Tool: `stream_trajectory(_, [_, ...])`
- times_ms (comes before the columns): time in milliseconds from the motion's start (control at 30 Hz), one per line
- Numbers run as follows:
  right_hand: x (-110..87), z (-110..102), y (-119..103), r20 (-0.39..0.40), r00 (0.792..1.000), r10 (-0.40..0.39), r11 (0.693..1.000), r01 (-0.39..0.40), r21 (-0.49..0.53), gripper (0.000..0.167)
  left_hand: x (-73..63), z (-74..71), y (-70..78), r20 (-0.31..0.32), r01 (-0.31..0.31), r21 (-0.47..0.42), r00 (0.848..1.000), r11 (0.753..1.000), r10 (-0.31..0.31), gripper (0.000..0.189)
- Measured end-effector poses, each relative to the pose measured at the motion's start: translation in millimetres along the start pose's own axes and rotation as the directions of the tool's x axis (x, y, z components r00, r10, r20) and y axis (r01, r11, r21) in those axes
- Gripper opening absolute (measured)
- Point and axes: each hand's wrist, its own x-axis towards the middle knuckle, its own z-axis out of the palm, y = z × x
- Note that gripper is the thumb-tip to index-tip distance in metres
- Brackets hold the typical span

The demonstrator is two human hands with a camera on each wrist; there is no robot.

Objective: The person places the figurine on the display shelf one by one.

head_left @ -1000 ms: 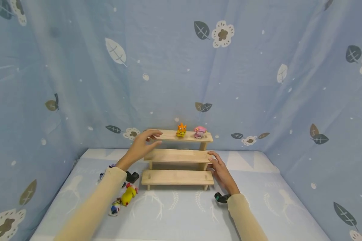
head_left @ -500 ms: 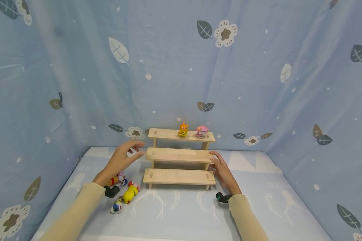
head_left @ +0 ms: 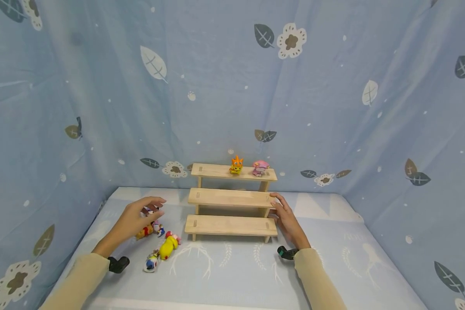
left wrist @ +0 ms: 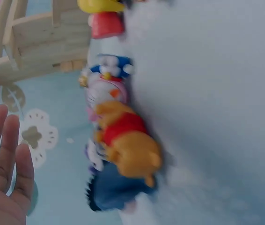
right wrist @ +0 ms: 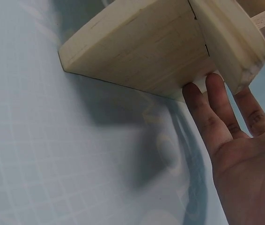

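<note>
My left hand (head_left: 131, 220) hovers over a group of small toy figures at the left, its fingers extended and holding nothing. Beneath it lies a Winnie the Pooh figure (left wrist: 133, 145), beside a dark blue figure (left wrist: 116, 185) and a pink-and-white one (left wrist: 105, 93). Nearer the front are a yellow figure (head_left: 167, 249) and a white, blue and red figure (head_left: 151, 263). At the right end of the three-step wooden shelf (head_left: 230, 224), my right hand (head_left: 288, 224) touches the middle step and its support with fairly straight fingers. An orange figure (head_left: 236, 165) and a pink figure (head_left: 260, 168) stand on the top step.
A pale patterned cloth (head_left: 248, 284) covers the table under the shelf. Blue curtains (head_left: 217, 86) with leaves and flowers hang behind and at both sides. Dark wrist devices (head_left: 118, 264) are worn on both wrists.
My left hand has moved from beside the top step, left and down to above the loose figures. My right hand has stayed at the shelf's right end. The head view has shifted slightly.
</note>
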Motion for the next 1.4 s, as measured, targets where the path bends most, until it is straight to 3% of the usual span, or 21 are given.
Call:
stream_trajectory(300, [-0.5, 0, 1, -0.002, 1.000, -0.011, 1.000, 0.011, 0.007, 0.046, -22.9, -0.2, -7.3, 0.075, -0.024, 0.001, 0.997, 1.000, 0.024, 0.031])
stream_trajectory(567, [1.6, 0, 0, 0.002, 1.000, -0.005, 1.000, 0.005, 0.013, 0.050, -26.3, 7.2, -8.1, 0.209, -0.042, -0.082, 0.976, 0.996, 0.059, 0.028])
stream_trajectory(733, [1.3, 1, -1, 0.003, 1.000, 0.003, 1.000, -0.003, 0.022, 0.051, -26.5, 10.6, -4.8, 0.307, -0.029, -0.122, 0.949, 0.992, 0.065, 0.025])
stream_trajectory(900, [0.7, 1, 1, -0.009, 1.000, -0.001, 1.000, 0.001, 0.010, 0.047, -28.0, 14.0, -3.1, 0.398, -0.039, -0.129, 0.913, 0.991, 0.088, 0.025])
stream_trajectory(1167, [0.6, 0, 2, -0.017, 1.000, 0.001, 1.000, 0.000, 0.005, 0.047, -24.0, 13.2, -3.0, 0.457, -0.130, -0.101, 0.875, 0.986, 0.162, 0.015])
stream_trajectory(1400, [0.6, 0, 3, -0.022, 1.000, 0.006, 1.000, -0.006, -0.002, 0.047, -21.1, 9.7, 0.8, 0.538, -0.119, -0.123, 0.826, 0.985, 0.167, 0.030])
